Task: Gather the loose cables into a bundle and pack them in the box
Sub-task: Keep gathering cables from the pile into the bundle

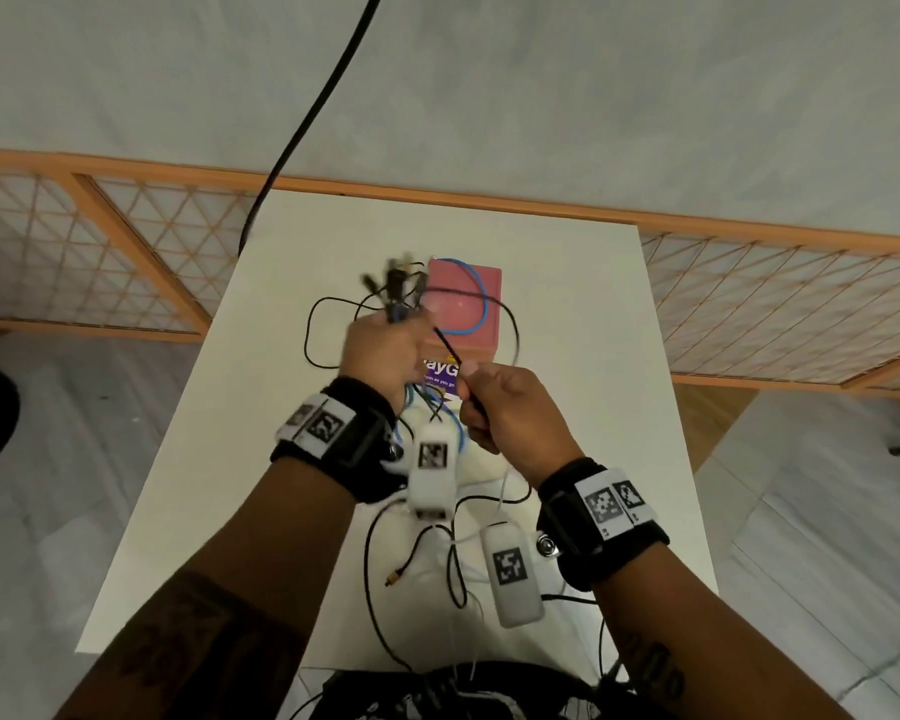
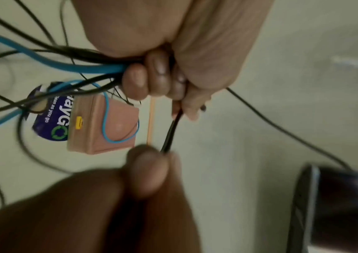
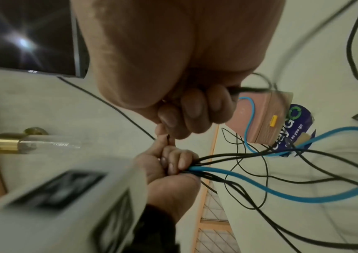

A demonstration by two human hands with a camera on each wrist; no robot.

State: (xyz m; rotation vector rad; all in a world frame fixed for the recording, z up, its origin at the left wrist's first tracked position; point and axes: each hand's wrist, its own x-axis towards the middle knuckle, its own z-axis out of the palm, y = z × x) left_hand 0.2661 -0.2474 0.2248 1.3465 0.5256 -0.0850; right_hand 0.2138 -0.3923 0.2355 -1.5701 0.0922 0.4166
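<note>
From the head view, the left hand (image 1: pixel 385 350) grips a bundle of cables (image 1: pixel 398 293) above the white bench (image 1: pixel 593 407), just left of the pink box (image 1: pixel 468 304). The right hand (image 1: pixel 510 413) pinches one black cable (image 1: pixel 448 345).

The left wrist view shows fingers (image 2: pixel 158 77) curled round black and blue strands.

The right wrist view shows fingers (image 3: pixel 195 109) closed on the black cable, with the box on the bench beyond.
</note>
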